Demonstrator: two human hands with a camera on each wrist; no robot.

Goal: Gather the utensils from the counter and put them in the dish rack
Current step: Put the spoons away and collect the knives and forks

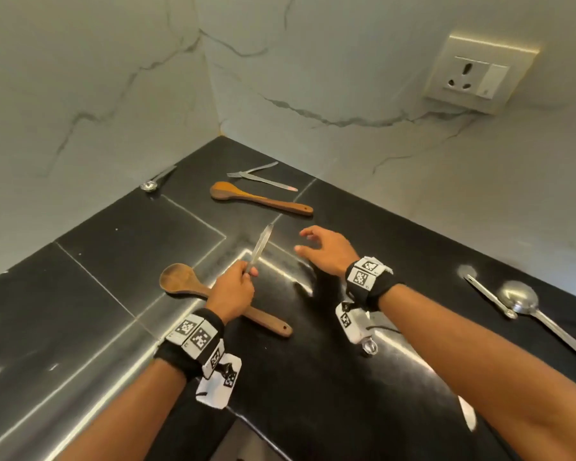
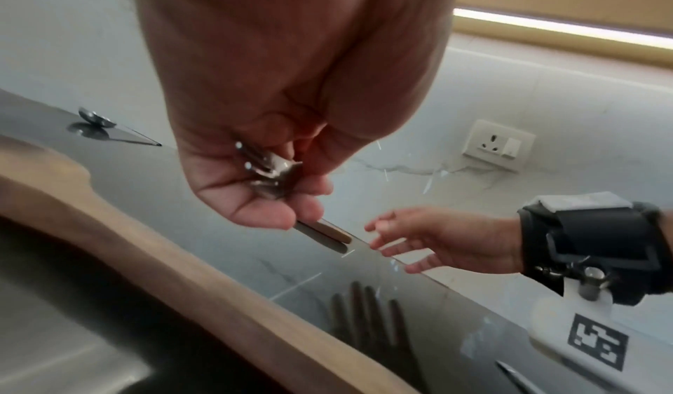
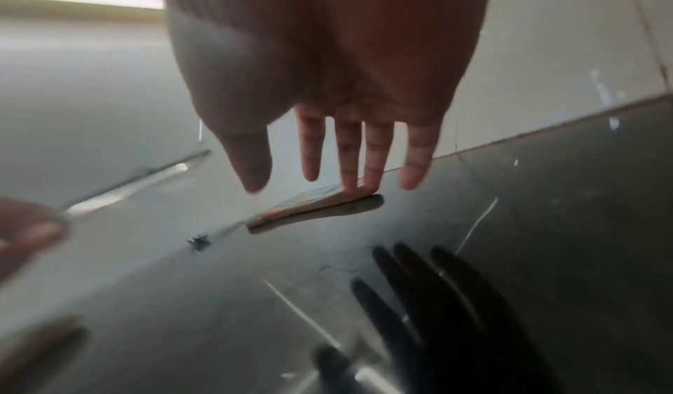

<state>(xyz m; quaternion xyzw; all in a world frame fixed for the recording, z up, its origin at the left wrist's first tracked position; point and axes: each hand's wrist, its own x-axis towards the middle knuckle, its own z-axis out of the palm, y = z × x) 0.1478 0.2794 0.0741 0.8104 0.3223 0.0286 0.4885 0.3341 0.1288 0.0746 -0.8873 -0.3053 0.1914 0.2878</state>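
Observation:
My left hand [image 1: 247, 271] grips a bundle of thin metal utensils [image 1: 262, 244], lifted off the black counter [image 1: 120, 247]. Their ends show in its palm [image 2: 267, 167]. Under that hand lies a wooden spoon [image 1: 180, 283]. My right hand [image 1: 302, 241] hovers open to the right, fingers spread [image 3: 347, 152], holding nothing. Beyond it lies a second wooden spoon [image 1: 260, 198] [image 3: 317, 207]. A fork and another metal utensil [image 1: 261, 177] lie crossed farther back. A small metal spoon [image 1: 152, 185] rests at the left wall. No dish rack is in view.
A steel ladle [image 1: 521, 302] and a slim metal utensil [image 1: 489, 294] lie at the counter's right. Marble walls meet in a corner behind. A wall socket [image 1: 476, 78] sits on the right wall. The counter's front edge runs near my forearms.

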